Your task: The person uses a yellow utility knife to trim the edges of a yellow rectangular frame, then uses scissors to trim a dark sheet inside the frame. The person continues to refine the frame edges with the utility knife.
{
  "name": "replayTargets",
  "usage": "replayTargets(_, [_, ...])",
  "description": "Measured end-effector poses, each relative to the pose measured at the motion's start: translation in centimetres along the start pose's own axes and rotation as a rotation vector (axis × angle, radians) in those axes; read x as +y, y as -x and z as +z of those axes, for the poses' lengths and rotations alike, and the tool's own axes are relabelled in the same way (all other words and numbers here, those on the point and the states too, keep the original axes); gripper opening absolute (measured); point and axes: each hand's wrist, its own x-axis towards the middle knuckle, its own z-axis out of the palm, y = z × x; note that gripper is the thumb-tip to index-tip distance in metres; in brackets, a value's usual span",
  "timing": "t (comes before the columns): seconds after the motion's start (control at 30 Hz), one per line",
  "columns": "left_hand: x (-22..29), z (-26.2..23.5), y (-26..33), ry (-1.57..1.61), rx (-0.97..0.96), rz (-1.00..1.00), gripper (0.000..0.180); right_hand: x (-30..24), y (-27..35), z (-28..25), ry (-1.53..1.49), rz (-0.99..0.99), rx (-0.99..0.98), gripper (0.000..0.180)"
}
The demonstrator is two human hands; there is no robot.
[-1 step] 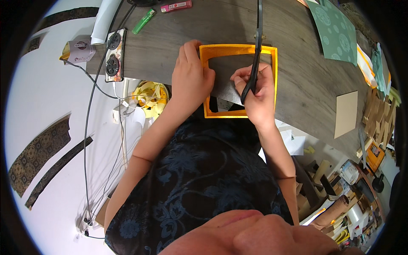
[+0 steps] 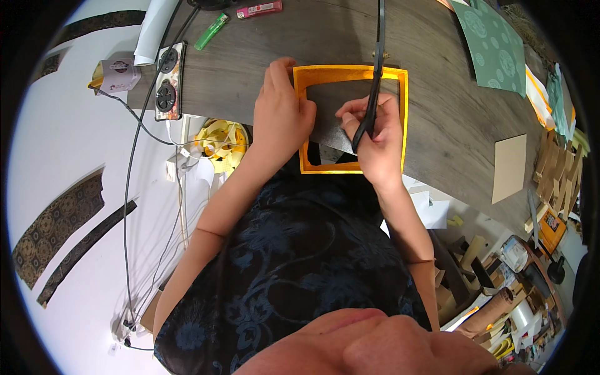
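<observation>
Centre of frame: orange square frame [image 2: 400,112] lying on the grey wooden counter [image 2: 250,87], overhanging its near edge, with a dark grey sheet [image 2: 325,115] laid across the opening. Left hand [image 2: 281,115] pressed flat on the frame's left side and on the sheet, fingers together, pinning rather than clamping. Right hand [image 2: 375,134] closed around the handles of black scissors [image 2: 374,94], blades running up toward the top of the frame; blade opening too thin to tell. Step in hand, by judgement: trimming the dark sheet to fit the frame. Next move, likewise judged: steady closing of the blades along a straight line, with the sheet kept from sliding. Upper left: white power strip [image 2: 167,81] with round sockets; beside it, a small pale box with a yellow end [image 2: 115,75], standing at the counter's corner; a white roll [image 2: 153,31] above. Top edge: green lighter [image 2: 211,31] and a flat red-pink packet [image 2: 259,9]. Upper right: green patterned paper [image 2: 494,47]. Right: plain tan card [image 2: 509,169]. Lower right: clutter of boxes and rolls, not legible.
</observation>
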Motion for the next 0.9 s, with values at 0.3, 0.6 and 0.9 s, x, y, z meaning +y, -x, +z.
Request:
replayTargets(0.3, [1.7,-1.7,1.1,0.367,0.098,-0.053,0.059,0.9,-0.2,3.3,0.091,-0.156,0.142,0.037])
replayTargets(0.6, [1.1,-0.7,1.5,0.49,0.15,-0.07,0.057,1.0,-2.2,4.7,-0.045,-0.141,0.244,0.036])
replayTargets(0.9, [-0.7,0.8,1.4,0.386,0.099,-0.162,0.038,2.1,-3.9,4.9,-0.149,-0.065,0.274,0.033])
